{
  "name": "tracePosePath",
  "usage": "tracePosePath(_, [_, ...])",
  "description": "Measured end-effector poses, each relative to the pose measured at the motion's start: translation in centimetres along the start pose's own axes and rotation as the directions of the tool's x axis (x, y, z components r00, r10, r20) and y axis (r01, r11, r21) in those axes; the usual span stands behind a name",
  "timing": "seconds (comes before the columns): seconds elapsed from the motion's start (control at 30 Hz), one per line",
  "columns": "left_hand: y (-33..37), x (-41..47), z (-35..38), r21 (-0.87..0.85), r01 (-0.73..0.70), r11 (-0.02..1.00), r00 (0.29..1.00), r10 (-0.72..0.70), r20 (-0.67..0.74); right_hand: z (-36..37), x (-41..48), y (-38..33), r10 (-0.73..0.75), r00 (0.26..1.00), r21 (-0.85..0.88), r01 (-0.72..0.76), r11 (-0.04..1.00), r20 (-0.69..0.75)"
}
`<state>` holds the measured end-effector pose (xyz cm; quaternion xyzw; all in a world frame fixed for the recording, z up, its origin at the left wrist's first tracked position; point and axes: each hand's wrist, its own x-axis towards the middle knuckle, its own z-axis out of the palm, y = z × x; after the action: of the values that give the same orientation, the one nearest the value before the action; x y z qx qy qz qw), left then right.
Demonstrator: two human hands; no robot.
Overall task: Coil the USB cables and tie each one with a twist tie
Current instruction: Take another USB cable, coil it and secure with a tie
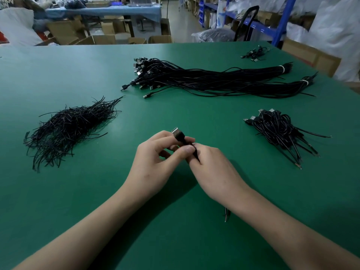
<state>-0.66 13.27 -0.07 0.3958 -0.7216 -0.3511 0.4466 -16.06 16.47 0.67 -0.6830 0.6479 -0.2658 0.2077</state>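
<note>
Black USB cable (180,137) pinched between left hand (155,158) and right hand (210,164) above green table (175,211), metal plug jutting past fingertips, twist ties (68,129) heaped left, tied coils (278,131) right.

Twist-tie heap (68,129) left, coiled cables (280,131) right; bare mat (175,110) between.

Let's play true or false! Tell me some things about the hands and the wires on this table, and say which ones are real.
1. The left hand and the right hand both hold one USB cable. True.
2. The twist tie pile lies on the person's right. False: it lies on the left.
3. The table is red. False: it is green.
4. White bands bind the long cable bundle near one end. True.
</note>
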Motion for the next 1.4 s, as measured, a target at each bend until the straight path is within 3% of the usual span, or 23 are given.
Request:
tracePosePath(0.2, [0.16,0.14,-0.20,-0.103,0.097,0.990,0.994,-0.102,-0.039,0.18,-0.10,-0.31,-0.028,1.000,-0.115,0.027,0.993,-0.009])
tracePosePath(0.5, [-0.43,0.14,-0.14,-0.181,0.209,0.961,0.978,-0.202,0.052,-0.06,-0.14,-0.18,-0.069,0.998,-0.071,0.069,0.995,0.005])
tracePosePath(0.8, [0.06,-0.14,0.52,-0.045,0.109,0.993,0.994,-0.109,-0.009,-0.49,0.02,-0.05,0.011,1.000,-0.095,-0.013,0.995,-0.022])
tracePosePath(1.13, [-0.49,0.00,0.47,-0.275,0.172,0.946,0.985,-0.159,0.068,0.36,-0.16,-0.63,-0.039,0.994,0.015,0.041,0.999,-0.100])
tracePosePath(1.4, [-0.15,0.34,0.07,-0.196,0.059,0.979,0.997,-0.048,0.061,0.39,-0.14,-0.25,-0.045,0.999,0.184,0.048,0.982,-0.022])
